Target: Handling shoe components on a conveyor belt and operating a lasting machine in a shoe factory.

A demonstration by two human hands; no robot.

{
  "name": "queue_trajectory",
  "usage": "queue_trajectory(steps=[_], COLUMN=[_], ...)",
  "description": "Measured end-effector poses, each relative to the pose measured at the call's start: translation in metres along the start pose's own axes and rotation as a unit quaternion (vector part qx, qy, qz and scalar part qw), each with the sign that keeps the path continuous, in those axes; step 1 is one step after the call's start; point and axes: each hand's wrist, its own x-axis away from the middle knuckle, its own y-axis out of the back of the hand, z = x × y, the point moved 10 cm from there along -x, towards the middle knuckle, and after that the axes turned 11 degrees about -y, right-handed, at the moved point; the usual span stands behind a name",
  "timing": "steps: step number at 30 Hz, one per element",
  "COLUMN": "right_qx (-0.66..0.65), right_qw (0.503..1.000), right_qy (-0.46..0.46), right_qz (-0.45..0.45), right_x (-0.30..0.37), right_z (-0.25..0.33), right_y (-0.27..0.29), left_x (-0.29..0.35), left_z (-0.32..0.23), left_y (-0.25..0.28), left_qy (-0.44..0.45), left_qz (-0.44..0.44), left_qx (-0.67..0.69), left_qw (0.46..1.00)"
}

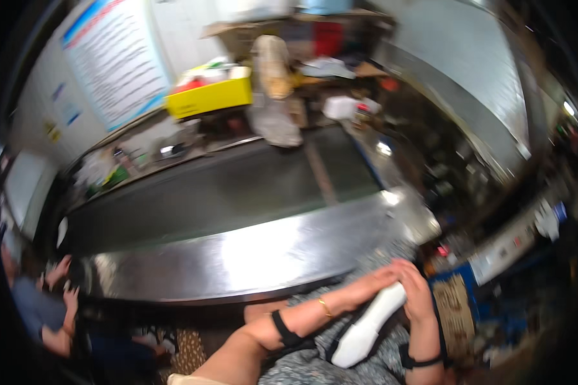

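Observation:
A long white shoe-shaped piece (361,335) lies slanted over my lap, its upper end between my hands. My left hand (386,274) reaches across from the left, with its fingers bent over that upper end. On the other side my right hand (417,296) grips the same end, its fingers meeting those of the left. Blur hides exactly how the fingertips sit on it. Just beyond my hands runs the shiny metal edge (270,250) of a conveyor table with a dark belt (225,186).
A co-worker (38,301) sits at the far left, hands close to the table's end. Behind the belt stand a yellow box (210,95) of small items and a cloth-covered upright thing (275,96). To my right are a blue crate (472,292) with cardboard and a long white panel (504,253).

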Motion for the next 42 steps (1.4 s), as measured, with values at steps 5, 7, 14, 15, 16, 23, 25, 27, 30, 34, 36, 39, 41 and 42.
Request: queue_trajectory(steps=[5, 7, 14, 15, 16, 23, 25, 27, 30, 34, 36, 39, 41, 42], right_qx=[0.125, 0.058, 0.150, 0.138, 0.125, 0.142, 0.080, 0.058, 0.074, 0.139, 0.139, 0.137, 0.135, 0.127], right_qw=[0.985, 0.996, 0.971, 0.972, 0.973, 0.972, 0.966, 0.976, 0.977, 0.959, 0.959, 0.959, 0.958, 0.958], right_qy=[0.048, -0.007, 0.052, 0.048, 0.046, 0.063, 0.131, 0.126, 0.123, 0.143, 0.141, 0.141, 0.144, 0.131], right_qz=[-0.111, -0.068, -0.180, -0.185, -0.190, -0.175, -0.210, -0.167, -0.160, -0.202, -0.203, -0.205, -0.207, -0.221], right_x=[0.004, -0.007, 0.010, 0.008, 0.007, 0.010, 0.027, 0.021, 0.020, 0.022, 0.022, 0.019, 0.020, 0.020], right_z=[0.007, 0.000, -0.007, -0.004, -0.003, -0.005, 0.014, 0.005, 0.010, 0.018, 0.018, 0.020, 0.020, 0.016], right_y=[0.006, 0.007, 0.020, 0.016, 0.015, 0.008, 0.003, 0.007, -0.001, -0.001, -0.001, -0.003, -0.002, 0.002], left_x=[-0.014, -0.012, -0.022, -0.022, -0.019, -0.014, -0.018, -0.015, -0.018, -0.017, -0.019, -0.021, -0.024, -0.026], left_z=[0.004, -0.005, -0.008, -0.016, -0.017, -0.007, 0.004, -0.005, -0.001, -0.001, -0.001, -0.001, 0.007, 0.004], left_y=[0.000, 0.001, 0.002, 0.001, 0.002, 0.002, 0.003, -0.002, 0.002, 0.002, 0.002, 0.005, 0.006, 0.006], left_qy=[-0.058, -0.062, -0.072, -0.048, -0.050, -0.052, -0.062, -0.068, -0.073, -0.061, -0.069, -0.067, -0.076, -0.086], left_qz=[-0.021, -0.017, 0.000, 0.000, -0.006, -0.013, -0.012, 0.001, 0.000, 0.002, 0.005, 0.007, 0.003, -0.001], left_qx=[-0.152, -0.131, -0.218, -0.226, -0.225, -0.199, -0.178, -0.154, -0.145, -0.145, -0.145, -0.129, -0.134, -0.142], left_qw=[0.987, 0.989, 0.973, 0.973, 0.973, 0.979, 0.982, 0.986, 0.987, 0.988, 0.987, 0.989, 0.988, 0.986])
